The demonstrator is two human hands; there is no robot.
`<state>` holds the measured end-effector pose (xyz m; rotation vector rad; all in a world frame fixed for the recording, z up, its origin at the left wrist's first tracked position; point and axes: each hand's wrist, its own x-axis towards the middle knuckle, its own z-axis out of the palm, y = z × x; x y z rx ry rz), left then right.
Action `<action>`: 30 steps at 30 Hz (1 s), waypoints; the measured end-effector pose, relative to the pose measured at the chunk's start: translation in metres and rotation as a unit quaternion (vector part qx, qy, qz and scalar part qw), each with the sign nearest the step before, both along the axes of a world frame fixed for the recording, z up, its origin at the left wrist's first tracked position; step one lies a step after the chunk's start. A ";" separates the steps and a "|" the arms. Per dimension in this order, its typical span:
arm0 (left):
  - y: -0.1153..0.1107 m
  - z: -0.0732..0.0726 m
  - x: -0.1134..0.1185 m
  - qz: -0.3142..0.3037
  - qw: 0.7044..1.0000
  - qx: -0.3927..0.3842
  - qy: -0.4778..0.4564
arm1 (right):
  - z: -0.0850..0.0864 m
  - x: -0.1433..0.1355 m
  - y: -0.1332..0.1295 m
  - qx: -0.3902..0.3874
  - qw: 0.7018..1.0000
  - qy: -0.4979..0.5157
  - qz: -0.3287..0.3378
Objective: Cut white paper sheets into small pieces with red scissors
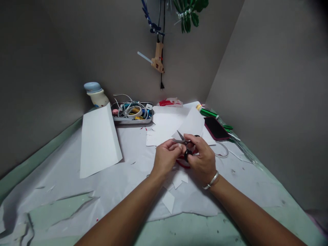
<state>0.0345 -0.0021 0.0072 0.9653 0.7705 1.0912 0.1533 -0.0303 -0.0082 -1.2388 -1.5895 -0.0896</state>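
Black-handled scissors (181, 136) are in my right hand (203, 159), its fingers closed round the handles and the blades spread apart, pointing up and left. My left hand (166, 158) is pinched closed just left of the blades. A small pale piece shows at its fingertips, too small to make out clearly. Below my hands lie white paper scraps (168, 201) on the white sheet covering the table. Something red (183, 164) curves beneath my hands, partly hidden. White paper sheets (166, 119) lie beyond my fingers.
A metal tray (133, 121) holds tape, cord and spools. Left of it stand a blue-lidded jar (96, 95) and a folded white sheet (98, 143). A phone (216, 128) and green roll (208, 113) lie right. A glue gun (158, 58) hangs on the wall.
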 end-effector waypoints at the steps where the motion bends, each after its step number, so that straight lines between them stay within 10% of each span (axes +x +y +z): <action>1: 0.000 0.000 0.000 0.000 1.000 0.001 -0.003 | 0.000 0.000 0.000 -0.006 1.000 0.003 -0.001; 13: 0.005 0.000 -0.001 0.050 0.993 -0.097 -0.051 | 0.005 0.000 0.007 0.016 0.965 0.249 -0.085; 22: 0.003 0.004 -0.002 0.058 0.987 -0.092 -0.119 | 0.002 -0.004 0.011 -0.123 0.837 0.529 0.068; 30: -0.002 0.000 0.005 0.038 0.985 -0.105 -0.131 | 0.001 -0.010 0.010 -0.136 0.812 0.545 0.161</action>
